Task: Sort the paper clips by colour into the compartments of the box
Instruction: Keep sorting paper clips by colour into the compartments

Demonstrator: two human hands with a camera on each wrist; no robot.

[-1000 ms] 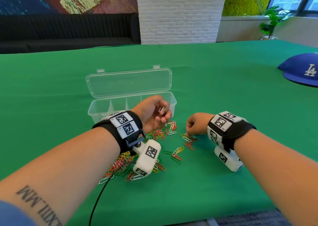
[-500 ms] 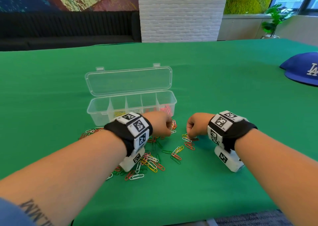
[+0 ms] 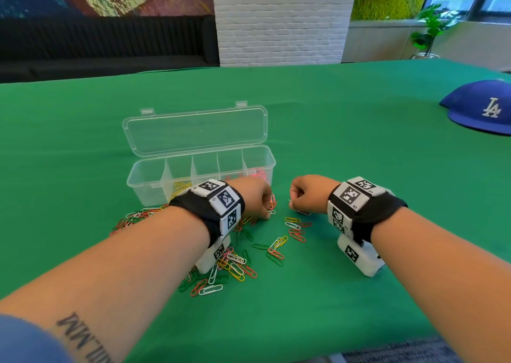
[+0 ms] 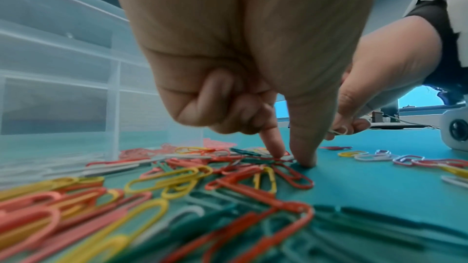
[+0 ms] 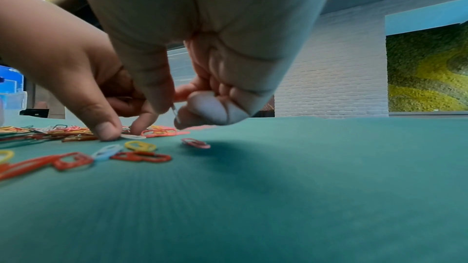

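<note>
A clear plastic box (image 3: 143, 194) stands with its lid open; yellow clips lie in one compartment, pink ones in the rightmost. Mixed coloured paper clips (image 3: 235, 263) are scattered on the green cloth in front of it. My left hand (image 3: 266, 214) is down at the pile's far edge, other fingers curled. Its thumb and index tip (image 4: 291, 157) pinch at a white clip (image 5: 133, 137) lying flat on the cloth. My right hand (image 3: 291, 203) hovers just right of it and pinches a white clip (image 4: 338, 131) between thumb and fingers (image 5: 176, 115).
A blue cap (image 3: 484, 108) lies at the far right of the table. The table's front edge (image 3: 304, 354) runs close below my forearms. A few loose clips (image 3: 297, 230) lie under the right hand. Bare green cloth stretches right of them.
My left hand, palm up with a white clip a second ago, turned over and dropped to the pile's far edge. The right hand stayed almost in place.
</note>
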